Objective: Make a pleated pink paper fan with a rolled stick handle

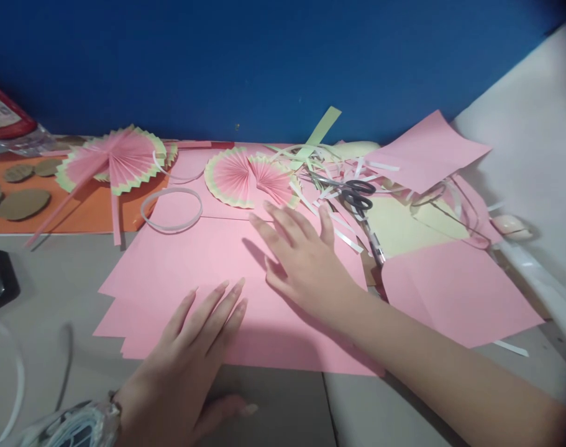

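Observation:
Several pink paper sheets (189, 254) lie in a loose stack in front of me. My left hand (203, 335) rests over their near edge, fingers stretched out and the thumb apart, holding nothing. Farther right, my right hand (305, 257) reaches across the sheets with spread fingers and nothing gripped. Its fingertips are closest to a round pleated paper fan (231, 177), pink with a pale green rim; whether they touch it I cannot tell. A roll of white tape (171, 231), seen as a thin ring, sits on the sheets left of the fan.
Another pleated fan (136, 158) with pink sticks lies on orange paper (91, 214) beside brown cardboard discs (24, 205). Black-handled scissors (357, 194) rest among paper strips. A bottle (12, 121) stands at the far left. More pink paper (464, 292) lies right, against a blue wall (264, 68) behind.

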Tool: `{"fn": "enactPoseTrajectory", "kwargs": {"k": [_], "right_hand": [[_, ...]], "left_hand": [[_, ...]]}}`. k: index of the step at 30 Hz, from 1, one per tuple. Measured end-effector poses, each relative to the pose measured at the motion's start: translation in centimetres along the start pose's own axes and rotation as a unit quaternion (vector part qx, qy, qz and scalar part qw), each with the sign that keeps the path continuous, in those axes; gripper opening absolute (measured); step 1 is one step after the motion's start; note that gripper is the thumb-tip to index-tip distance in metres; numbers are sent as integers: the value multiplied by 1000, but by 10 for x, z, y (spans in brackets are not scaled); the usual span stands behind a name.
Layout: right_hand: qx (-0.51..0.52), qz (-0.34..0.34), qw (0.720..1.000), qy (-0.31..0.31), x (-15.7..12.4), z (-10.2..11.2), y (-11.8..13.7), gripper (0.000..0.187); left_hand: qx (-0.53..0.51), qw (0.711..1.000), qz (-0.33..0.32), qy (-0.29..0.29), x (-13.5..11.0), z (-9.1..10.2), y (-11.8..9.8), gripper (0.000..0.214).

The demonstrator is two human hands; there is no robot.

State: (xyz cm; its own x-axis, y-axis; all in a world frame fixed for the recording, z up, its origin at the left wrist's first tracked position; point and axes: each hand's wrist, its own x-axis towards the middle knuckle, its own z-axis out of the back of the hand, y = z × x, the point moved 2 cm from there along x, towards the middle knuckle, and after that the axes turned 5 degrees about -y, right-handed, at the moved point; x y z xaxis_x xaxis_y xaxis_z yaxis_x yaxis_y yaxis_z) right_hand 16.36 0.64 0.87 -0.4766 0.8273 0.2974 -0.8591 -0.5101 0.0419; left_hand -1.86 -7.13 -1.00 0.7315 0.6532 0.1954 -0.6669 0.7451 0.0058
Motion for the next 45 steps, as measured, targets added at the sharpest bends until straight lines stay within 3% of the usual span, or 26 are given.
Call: {"fn": "enactPoseTrajectory", "kwargs": {"k": [8,17,29,37,39,45], "right_hand": [[-52,27,997,-48,1,-3,-8,61],[-20,87,994,-60,-7,-6,14,51],[-13,78,996,-36,-13,-6,26,59],[6,40,999,35,-11,1,-1,65],[19,31,999,30,-9,1,1,64],[10,93,996,-6,-8,-8,19,52]], "left_hand": [[-12,1000,7,16,0,1,0,82],[-25,1000,5,16,-1,-5,0,80],[-32,999,8,18,-3,-5,2,79],[-18,999,19,34,0,-1,-1,83],[-20,999,22,45,0,-1,-1,84],[-24,999,16,31,-2,-4,0,84]]}}
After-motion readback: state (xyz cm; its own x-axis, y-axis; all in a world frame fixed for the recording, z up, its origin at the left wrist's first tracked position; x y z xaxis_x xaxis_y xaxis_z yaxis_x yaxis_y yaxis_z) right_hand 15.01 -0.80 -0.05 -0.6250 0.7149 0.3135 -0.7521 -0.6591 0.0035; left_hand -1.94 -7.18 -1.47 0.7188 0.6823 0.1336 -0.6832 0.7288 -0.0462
